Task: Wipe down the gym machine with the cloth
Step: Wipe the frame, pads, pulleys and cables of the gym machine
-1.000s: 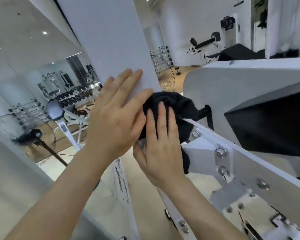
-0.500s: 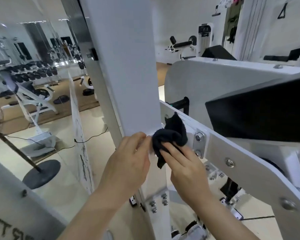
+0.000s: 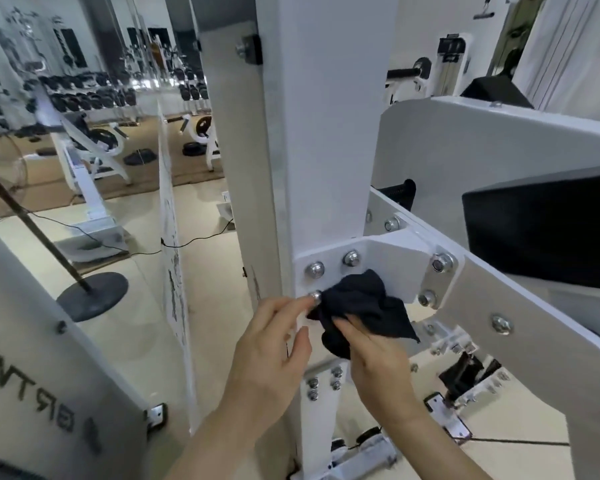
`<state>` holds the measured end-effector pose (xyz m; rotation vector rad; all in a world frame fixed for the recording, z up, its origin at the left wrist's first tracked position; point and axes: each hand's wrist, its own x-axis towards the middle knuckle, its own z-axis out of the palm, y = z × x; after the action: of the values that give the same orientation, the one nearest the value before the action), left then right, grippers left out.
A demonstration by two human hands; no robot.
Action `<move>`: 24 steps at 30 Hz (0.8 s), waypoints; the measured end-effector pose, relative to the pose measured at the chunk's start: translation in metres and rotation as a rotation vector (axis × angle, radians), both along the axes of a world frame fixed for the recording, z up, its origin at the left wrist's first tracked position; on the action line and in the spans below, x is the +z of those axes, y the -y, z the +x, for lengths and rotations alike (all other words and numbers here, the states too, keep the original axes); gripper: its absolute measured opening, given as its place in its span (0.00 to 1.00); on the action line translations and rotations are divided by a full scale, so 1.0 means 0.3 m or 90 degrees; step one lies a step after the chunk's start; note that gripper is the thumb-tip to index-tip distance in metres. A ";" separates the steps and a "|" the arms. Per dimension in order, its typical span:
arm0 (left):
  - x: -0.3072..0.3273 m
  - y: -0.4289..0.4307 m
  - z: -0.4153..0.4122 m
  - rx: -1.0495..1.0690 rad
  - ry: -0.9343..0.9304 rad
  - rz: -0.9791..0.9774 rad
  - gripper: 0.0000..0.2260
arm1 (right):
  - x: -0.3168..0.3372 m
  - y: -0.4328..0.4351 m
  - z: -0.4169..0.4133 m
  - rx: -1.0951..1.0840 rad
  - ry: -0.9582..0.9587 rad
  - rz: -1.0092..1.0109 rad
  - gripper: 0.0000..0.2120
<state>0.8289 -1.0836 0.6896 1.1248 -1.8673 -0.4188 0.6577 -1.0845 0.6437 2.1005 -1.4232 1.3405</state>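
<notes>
There's your crumpled black cloth (image 3: 359, 304), bunched tight and pressed onto the white bolted joint plate (image 3: 392, 261) low on the white painted-steel gym machine (image 3: 329, 133), just where its square upright (image 3: 326, 202) meets the angled white arm beam (image 3: 520, 327). Your right hand (image 3: 378, 358) grips the cloth from below, fingers tucked into the folds. Your left hand (image 3: 274, 344) holds nothing: its fingers are loosely bent, with the fingertips up by the lower-left domed silver bolt (image 3: 315, 297) and the cloth's edge. This looks like the fiddly part of the wipe. I'd say circle each bolt head in turn, because a wad this tight will skate over the rims where grime likes to sit. Push a fold into the corner under the plate, and mind that plate's cut edges. For the broad faces of the upright and the beam, shake the cloth out flatter so more of it touches. You could also plant the left palm on the post to steady yourself. Further right, the black padded block (image 3: 548, 233) sits behind the beam, and it likely needs a pass too. As for containers — none shows, no bucket, bin or spray bottle. The nearest thing to one is the long rack (image 3: 94, 98) far off on the left, loaded with rows of dark dumbbells.
</notes>
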 end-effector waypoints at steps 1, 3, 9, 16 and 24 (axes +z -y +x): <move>-0.009 -0.004 -0.005 -0.010 -0.019 0.009 0.18 | 0.022 -0.002 -0.001 0.009 0.037 -0.013 0.16; -0.011 -0.004 -0.020 -0.024 -0.065 0.012 0.18 | 0.098 0.038 0.004 0.015 0.125 -0.066 0.14; -0.010 0.023 -0.059 -0.005 -0.139 -0.003 0.17 | 0.080 0.053 0.125 -0.017 0.293 0.049 0.16; 0.062 -0.004 -0.068 0.091 -0.276 -0.045 0.14 | 0.239 -0.020 0.085 0.082 0.338 0.040 0.13; 0.113 0.067 -0.050 -0.085 -0.485 0.155 0.19 | 0.244 0.038 0.188 -0.095 -0.180 0.047 0.19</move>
<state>0.8139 -1.1039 0.7234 0.8228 -1.2328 -1.0146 0.7142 -1.0960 0.7169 2.0817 -1.4928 0.9076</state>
